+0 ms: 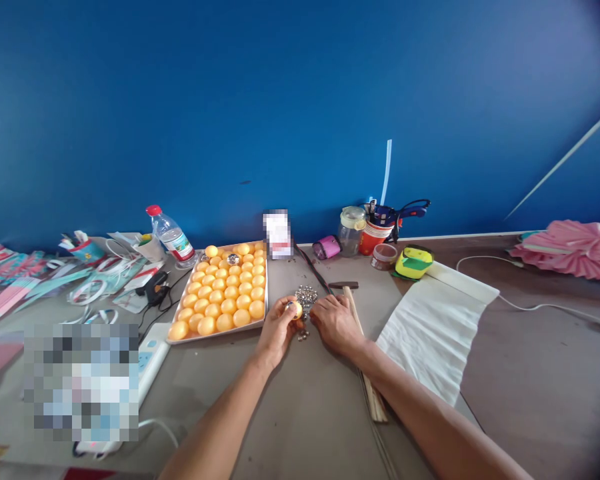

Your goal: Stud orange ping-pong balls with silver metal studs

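My left hand (279, 330) grips an orange table tennis ball (295, 311) between thumb and fingers, and a small dark mark shows on the ball's top. Just to its right, my right hand (336, 321) lies low on the table with its fingers curled in; whatever they pinch, if anything, is hidden. Beyond and between the hands is a pile of small shiny metal pieces (307, 295), with a few strays nearer me. To the left stands a white tray (219, 337) of similar orange balls (229, 305) in rows; a silvery piece (233, 259) sits among them.
A bundle of thin pale sticks (377, 405) lies beside my right forearm, near a white cloth-like sheet (425, 333). At the back stand a water bottle (173, 237), a lidded jar (352, 233) and an orange cup (375, 238). A power strip (153, 353) lies left.
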{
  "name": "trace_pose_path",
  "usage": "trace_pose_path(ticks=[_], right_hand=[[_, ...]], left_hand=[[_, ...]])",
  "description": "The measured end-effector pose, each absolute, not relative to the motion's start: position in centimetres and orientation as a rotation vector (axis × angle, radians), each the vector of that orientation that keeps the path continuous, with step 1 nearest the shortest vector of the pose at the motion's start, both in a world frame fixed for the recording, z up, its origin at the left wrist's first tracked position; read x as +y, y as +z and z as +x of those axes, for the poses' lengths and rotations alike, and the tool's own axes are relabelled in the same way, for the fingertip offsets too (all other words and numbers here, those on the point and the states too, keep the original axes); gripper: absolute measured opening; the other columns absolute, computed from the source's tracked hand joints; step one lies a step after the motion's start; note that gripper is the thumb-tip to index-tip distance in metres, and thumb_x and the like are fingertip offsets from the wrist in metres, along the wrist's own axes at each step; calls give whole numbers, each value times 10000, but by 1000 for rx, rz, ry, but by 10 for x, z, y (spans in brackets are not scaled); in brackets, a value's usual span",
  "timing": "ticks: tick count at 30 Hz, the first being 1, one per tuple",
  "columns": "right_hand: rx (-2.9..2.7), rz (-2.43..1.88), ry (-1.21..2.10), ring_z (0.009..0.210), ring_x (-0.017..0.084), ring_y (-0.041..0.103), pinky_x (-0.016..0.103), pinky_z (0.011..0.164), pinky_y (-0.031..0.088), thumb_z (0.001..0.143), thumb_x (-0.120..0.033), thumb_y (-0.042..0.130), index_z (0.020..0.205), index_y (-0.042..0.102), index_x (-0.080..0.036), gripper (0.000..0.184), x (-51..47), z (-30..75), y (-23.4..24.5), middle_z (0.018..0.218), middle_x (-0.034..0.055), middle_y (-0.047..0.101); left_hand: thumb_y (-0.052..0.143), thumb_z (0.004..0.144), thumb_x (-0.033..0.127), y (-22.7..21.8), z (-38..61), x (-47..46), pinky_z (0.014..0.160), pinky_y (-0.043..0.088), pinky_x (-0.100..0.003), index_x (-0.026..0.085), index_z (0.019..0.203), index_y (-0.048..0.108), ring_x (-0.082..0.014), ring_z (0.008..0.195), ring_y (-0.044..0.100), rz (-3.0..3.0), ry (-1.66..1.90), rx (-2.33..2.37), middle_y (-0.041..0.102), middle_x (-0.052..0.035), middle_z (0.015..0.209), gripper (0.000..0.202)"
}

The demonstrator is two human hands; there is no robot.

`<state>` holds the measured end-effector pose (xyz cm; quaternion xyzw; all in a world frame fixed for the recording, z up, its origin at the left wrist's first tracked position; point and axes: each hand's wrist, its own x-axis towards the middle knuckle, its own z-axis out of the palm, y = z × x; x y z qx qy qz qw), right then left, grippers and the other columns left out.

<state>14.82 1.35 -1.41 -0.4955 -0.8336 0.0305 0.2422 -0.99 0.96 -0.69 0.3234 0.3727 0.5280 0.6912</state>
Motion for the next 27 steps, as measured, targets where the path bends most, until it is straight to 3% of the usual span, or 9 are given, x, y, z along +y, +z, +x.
trace_pose_path(ticks=[5, 9, 15, 18, 21, 27], right_hand=[[-1939, -1266, 355, 830, 175, 564, 343, 840, 323, 865, -174, 403, 816, 596, -195, 201, 15, 150, -10, 886, 42, 662], [-1572, -1305, 724, 699, 163, 548, 289, 671, 396, 807, -267, 482, 775, 582, -208, 121, 16, 148, -8, 742, 18, 619], [-1266, -1161, 1207, 541, 103, 436, 242, 544, 342, 738, -393, 593, 725, 592, -193, 201, 15, 142, -7, 579, -35, 508], [-1131, -1002, 1434, 559, 96, 451, 238, 549, 342, 688, -376, 657, 777, 614, -177, 223, 11, 139, -3, 622, -26, 548], [-1065, -953, 1508, 577, 94, 471, 234, 554, 348, 653, -334, 689, 795, 610, -175, 227, 8, 138, 0, 669, -17, 586], [-1131, -1065, 1442, 504, 78, 392, 221, 497, 297, 667, -318, 650, 718, 583, -181, 161, 6, 136, 0, 543, -57, 491]], left_hand=[[695, 714, 293, -6, -10, 10, 586, 458, -225, 167, 1014, 552, -91, 595, 573, 670, 1219, 778, 592, 9, 767, 356], [707, 690, 212, -4, -10, 10, 652, 471, -235, 178, 1058, 563, -88, 629, 584, 634, 1216, 738, 615, 2, 821, 396], [729, 668, 211, 2, -9, 6, 655, 472, -240, 184, 1071, 584, -90, 630, 590, 674, 1159, 736, 620, -4, 856, 429], [734, 671, 218, 2, -9, 5, 686, 472, -257, 186, 1065, 588, -96, 651, 590, 694, 1144, 723, 626, -15, 884, 421], [732, 677, 218, 0, -8, 5, 703, 470, -265, 199, 1068, 584, -110, 701, 594, 725, 1152, 722, 618, -20, 937, 419], [751, 650, 236, 2, -7, 4, 665, 469, -252, 189, 998, 598, -117, 728, 582, 761, 1144, 780, 595, -28, 989, 383]])
